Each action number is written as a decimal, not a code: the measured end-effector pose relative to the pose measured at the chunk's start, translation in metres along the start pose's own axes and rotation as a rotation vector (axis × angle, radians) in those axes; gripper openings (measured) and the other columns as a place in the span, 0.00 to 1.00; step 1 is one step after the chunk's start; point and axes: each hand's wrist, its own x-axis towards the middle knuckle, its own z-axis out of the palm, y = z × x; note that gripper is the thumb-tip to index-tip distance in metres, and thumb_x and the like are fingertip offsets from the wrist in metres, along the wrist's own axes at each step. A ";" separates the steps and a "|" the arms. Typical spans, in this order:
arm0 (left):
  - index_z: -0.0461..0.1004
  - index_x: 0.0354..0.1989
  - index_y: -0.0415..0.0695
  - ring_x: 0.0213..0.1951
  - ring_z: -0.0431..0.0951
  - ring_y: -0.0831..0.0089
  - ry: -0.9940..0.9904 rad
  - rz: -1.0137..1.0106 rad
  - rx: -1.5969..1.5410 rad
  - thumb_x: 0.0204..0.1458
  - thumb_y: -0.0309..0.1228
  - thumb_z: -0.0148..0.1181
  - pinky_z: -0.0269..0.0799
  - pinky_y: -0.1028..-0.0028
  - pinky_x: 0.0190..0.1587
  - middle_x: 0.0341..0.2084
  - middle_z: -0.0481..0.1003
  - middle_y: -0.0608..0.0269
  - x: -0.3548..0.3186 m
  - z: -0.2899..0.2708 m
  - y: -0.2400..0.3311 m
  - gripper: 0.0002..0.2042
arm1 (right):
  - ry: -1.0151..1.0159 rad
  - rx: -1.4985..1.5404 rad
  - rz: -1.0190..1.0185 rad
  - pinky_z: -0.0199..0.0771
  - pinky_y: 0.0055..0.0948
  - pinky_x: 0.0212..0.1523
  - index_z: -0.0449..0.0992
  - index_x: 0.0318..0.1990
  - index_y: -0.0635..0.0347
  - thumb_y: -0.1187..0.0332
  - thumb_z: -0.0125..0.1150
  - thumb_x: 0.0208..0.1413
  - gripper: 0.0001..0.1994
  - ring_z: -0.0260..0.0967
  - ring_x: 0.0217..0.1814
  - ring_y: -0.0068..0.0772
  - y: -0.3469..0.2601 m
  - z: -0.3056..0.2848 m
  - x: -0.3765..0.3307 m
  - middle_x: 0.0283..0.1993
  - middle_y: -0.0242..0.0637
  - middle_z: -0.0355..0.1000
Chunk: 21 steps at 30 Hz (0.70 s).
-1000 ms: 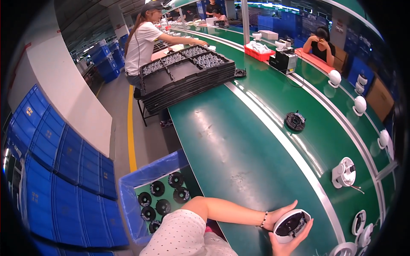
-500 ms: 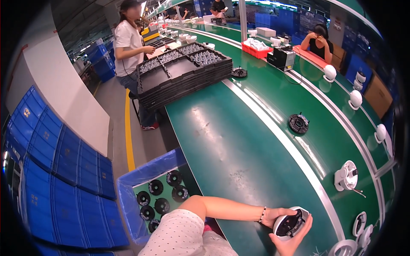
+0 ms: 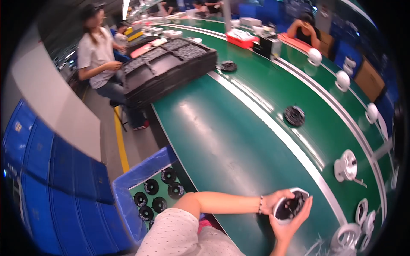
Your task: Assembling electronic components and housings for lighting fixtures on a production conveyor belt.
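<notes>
Between both hands, over the near end of the green workbench, I hold a white rounded housing [image 3: 291,208] with a black part inside its open face. My left hand [image 3: 272,201] grips it from the left, the thumb lying over its rim. My right hand [image 3: 290,227] cups it from below and the right, fingers along the edge. Its open face is tilted up toward me; the underside is hidden by my hands. Nearest to my right hand, several white rings [image 3: 345,235] lie at the bench's lower right.
A blue-lined bin [image 3: 124,196] with several black round parts stands at my left. Stacked black trays [image 3: 171,81] rest on the bench's far end, a person [image 3: 96,55] beside them. The green conveyor [image 3: 265,91] carries a black round part [image 3: 294,115] and a white assembly [image 3: 345,166].
The view has shifted, so the surroundings sit lower or farther left in the picture. My hands still hold the housing, now raised slightly. The person by the trays has turned a little.
</notes>
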 end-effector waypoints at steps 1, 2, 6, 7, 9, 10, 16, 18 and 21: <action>0.69 0.36 0.44 0.27 0.70 0.79 0.070 -0.015 0.080 0.45 0.37 0.54 0.70 0.78 0.34 0.26 0.71 0.67 0.005 0.014 0.004 0.13 | -0.039 -0.031 -0.029 0.44 0.46 0.59 0.45 0.60 0.63 0.56 0.70 0.21 0.54 0.40 0.63 0.53 0.008 -0.003 0.003 0.62 0.53 0.41; 0.69 0.37 0.44 0.27 0.68 0.82 0.054 0.008 0.182 0.45 0.37 0.54 0.68 0.80 0.33 0.24 0.69 0.70 0.005 0.004 0.010 0.13 | -0.047 -0.012 -0.024 0.43 0.46 0.59 0.45 0.60 0.62 0.55 0.71 0.21 0.54 0.39 0.63 0.53 0.007 0.000 0.005 0.63 0.53 0.39; 0.63 0.49 0.37 0.40 0.70 0.78 0.171 0.052 0.706 0.48 0.29 0.52 0.67 0.77 0.45 0.39 0.70 0.64 0.015 -0.014 0.030 0.19 | -0.103 0.003 0.075 0.45 0.44 0.59 0.41 0.60 0.64 0.56 0.74 0.19 0.58 0.43 0.62 0.53 0.020 0.012 0.010 0.62 0.53 0.42; 0.62 0.50 0.38 0.41 0.69 0.78 0.160 0.060 0.743 0.47 0.29 0.53 0.66 0.76 0.46 0.41 0.69 0.63 0.014 -0.016 0.034 0.20 | -0.113 0.025 0.082 0.45 0.44 0.59 0.40 0.60 0.65 0.57 0.74 0.19 0.58 0.43 0.62 0.53 0.021 0.015 0.013 0.62 0.54 0.41; 0.59 0.53 0.38 0.44 0.67 0.77 0.034 0.205 0.702 0.45 0.26 0.52 0.64 0.77 0.46 0.43 0.67 0.61 0.013 -0.021 0.049 0.23 | -0.094 0.067 0.033 0.45 0.45 0.59 0.40 0.60 0.65 0.57 0.73 0.21 0.58 0.42 0.61 0.56 0.016 0.022 0.025 0.62 0.54 0.41; 0.54 0.56 0.38 0.46 0.67 0.74 0.118 0.203 0.617 0.46 0.27 0.51 0.64 0.74 0.49 0.46 0.66 0.58 0.009 -0.007 0.051 0.26 | -0.067 0.076 0.008 0.44 0.47 0.59 0.39 0.60 0.65 0.57 0.73 0.22 0.58 0.41 0.62 0.58 0.013 0.021 0.027 0.62 0.55 0.39; 0.56 0.54 0.36 0.53 0.62 0.67 0.298 0.185 0.520 0.53 0.34 0.43 0.56 0.68 0.56 0.52 0.62 0.55 0.031 -0.035 0.041 0.22 | 0.052 -0.002 0.071 0.37 0.52 0.60 0.39 0.60 0.66 0.52 0.72 0.26 0.56 0.32 0.65 0.62 0.031 0.020 -0.002 0.63 0.60 0.35; 0.64 0.47 0.38 0.48 0.67 0.68 0.447 0.215 0.402 0.55 0.35 0.38 0.60 0.67 0.54 0.45 0.68 0.57 0.049 -0.019 0.047 0.16 | 0.179 -0.024 0.038 0.38 0.52 0.59 0.39 0.61 0.64 0.57 0.72 0.28 0.55 0.32 0.65 0.61 0.036 0.019 -0.012 0.63 0.59 0.35; 0.66 0.44 0.39 0.45 0.69 0.69 0.405 0.248 0.399 0.56 0.35 0.37 0.62 0.69 0.52 0.42 0.70 0.58 0.090 -0.031 0.074 0.15 | 0.225 -0.011 0.044 0.38 0.50 0.60 0.41 0.60 0.63 0.60 0.72 0.28 0.53 0.34 0.65 0.58 0.036 0.011 -0.009 0.64 0.57 0.35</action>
